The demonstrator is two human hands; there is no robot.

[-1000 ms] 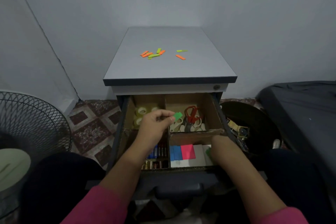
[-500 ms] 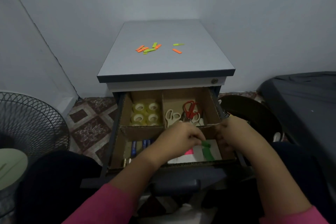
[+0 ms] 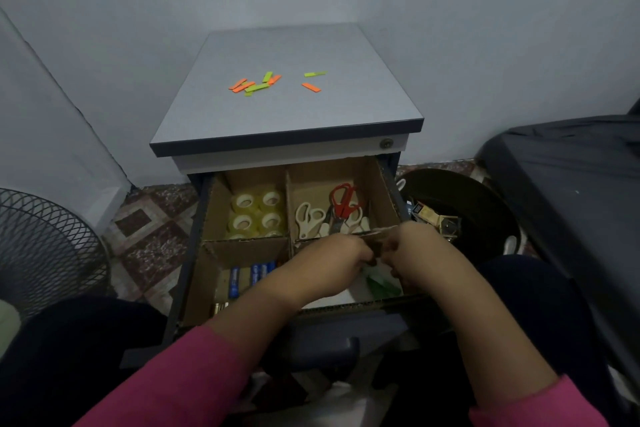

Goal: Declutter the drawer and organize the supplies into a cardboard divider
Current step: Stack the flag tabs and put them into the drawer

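Mostly sorted: tape rolls (image 3: 257,215), scissors (image 3: 332,215) and batteries (image 3: 249,276) sit in the cardboard divider (image 3: 287,204); left hand (image 3: 341,255) and right hand (image 3: 412,250) meet over green notes (image 3: 382,284) at lower centre, grip unclear; coloured strips (image 3: 258,83) wait on the worktop (image 3: 277,114).

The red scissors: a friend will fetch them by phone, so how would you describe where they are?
Find the open drawer under the grey cabinet top, lined with a cardboard divider. Look in its back right compartment, beside the one with tape rolls. The red scissors lie atop the pile, the only red-handled pair among cream-handled scissors.
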